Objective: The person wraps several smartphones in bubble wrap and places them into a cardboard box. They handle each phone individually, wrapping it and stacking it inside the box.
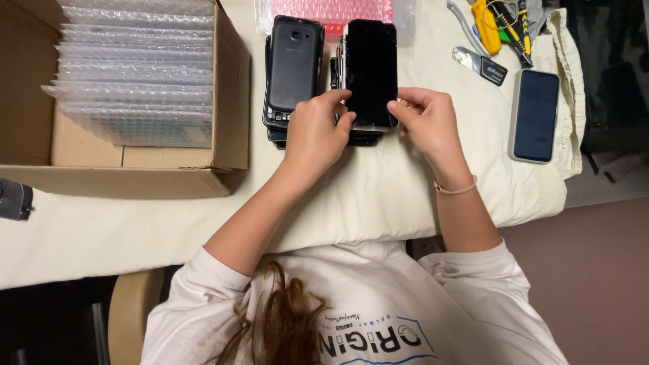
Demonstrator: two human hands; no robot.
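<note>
Two stacks of black phones stand side by side on a cream cloth (378,196). The left stack (292,64) is topped by a phone lying back up, its camera showing. On the right stack lies a black phone (370,67) with its dark screen up. My left hand (312,135) grips this phone's lower left edge with thumb and forefinger. My right hand (427,122), with a thin band on its wrist, pinches the lower right corner. Both hands are at the near end of the right stack.
An open cardboard box (230,101) filled with several clear bubble-wrap bags (135,74) sits at the left. Pink bubble wrap (331,10) lies behind the stacks. At the right are a phone in a pale case (535,115), a small metal tool (480,64) and yellow-handled tools (500,23).
</note>
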